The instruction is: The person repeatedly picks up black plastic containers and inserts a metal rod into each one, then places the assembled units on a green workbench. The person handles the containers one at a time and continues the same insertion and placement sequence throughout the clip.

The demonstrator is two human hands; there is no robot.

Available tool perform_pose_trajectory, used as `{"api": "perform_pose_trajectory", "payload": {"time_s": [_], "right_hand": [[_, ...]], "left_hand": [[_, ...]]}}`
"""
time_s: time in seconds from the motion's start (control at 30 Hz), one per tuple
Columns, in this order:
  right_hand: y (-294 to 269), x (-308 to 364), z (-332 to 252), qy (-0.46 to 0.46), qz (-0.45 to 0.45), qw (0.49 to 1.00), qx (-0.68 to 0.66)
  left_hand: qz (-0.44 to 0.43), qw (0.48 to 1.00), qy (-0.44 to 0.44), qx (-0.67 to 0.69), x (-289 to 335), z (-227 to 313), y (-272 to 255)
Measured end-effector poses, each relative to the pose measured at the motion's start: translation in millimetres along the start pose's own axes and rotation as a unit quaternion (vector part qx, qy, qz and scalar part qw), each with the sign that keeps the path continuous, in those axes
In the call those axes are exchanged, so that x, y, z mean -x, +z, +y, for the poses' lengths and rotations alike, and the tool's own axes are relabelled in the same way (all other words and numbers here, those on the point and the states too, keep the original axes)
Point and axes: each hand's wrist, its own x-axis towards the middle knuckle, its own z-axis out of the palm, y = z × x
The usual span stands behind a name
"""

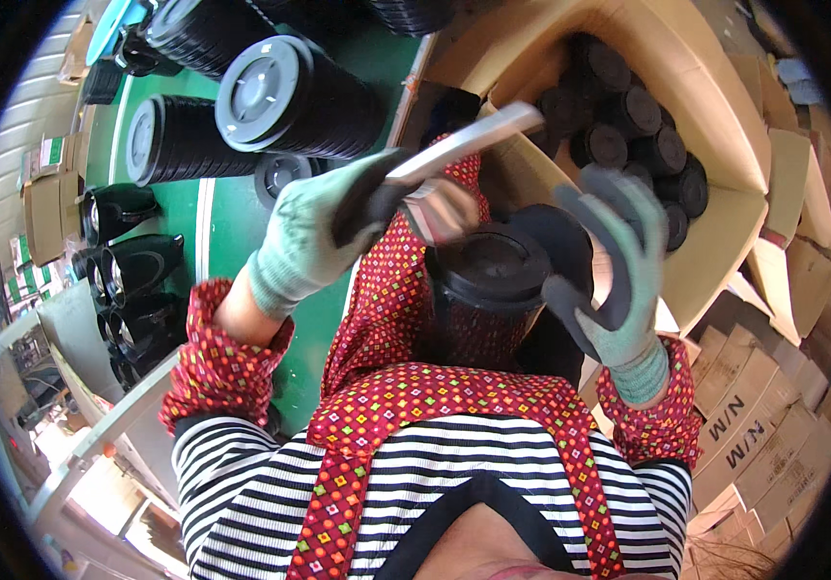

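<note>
My left hand [324, 217], in a pale green glove with dark palm and fingers, is closed around a pale flat strip-like tool [469, 145]. A brownish block, blurred, shows just below the strip; I cannot tell its exact kind. Under it, at my lap, stands a black round plastic pot [493, 266], its disc-like end facing up. My right hand [618, 261], gloved the same way, is blurred beside the pot with its fingers spread. Its thumb lies close to the pot's rim; whether it touches cannot be made out.
Stacks of nested black pots [290, 97] lie on the green table [290, 367] at left. A large open carton [715, 232] at upper right holds several black round pots [638, 111]. Flat brown cartons [744, 416] lie at lower right. Glossy black vessels [145, 266] stand far left.
</note>
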Motion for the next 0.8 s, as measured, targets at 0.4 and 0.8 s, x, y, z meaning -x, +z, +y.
{"api": "perform_pose_trajectory", "payload": {"time_s": [0.4,0.8], "right_hand": [[52.8,8.2,19.5,0.048,-0.091,0.979,-0.177],[132.6,-46.0,-63.6,0.326,-0.178,0.730,-0.574]], "left_hand": [[0.124,0.915,-0.323,-0.206,231.3,-128.3,67.1],[0.197,0.971,-0.039,0.127,220.2,26.7,19.1]]}}
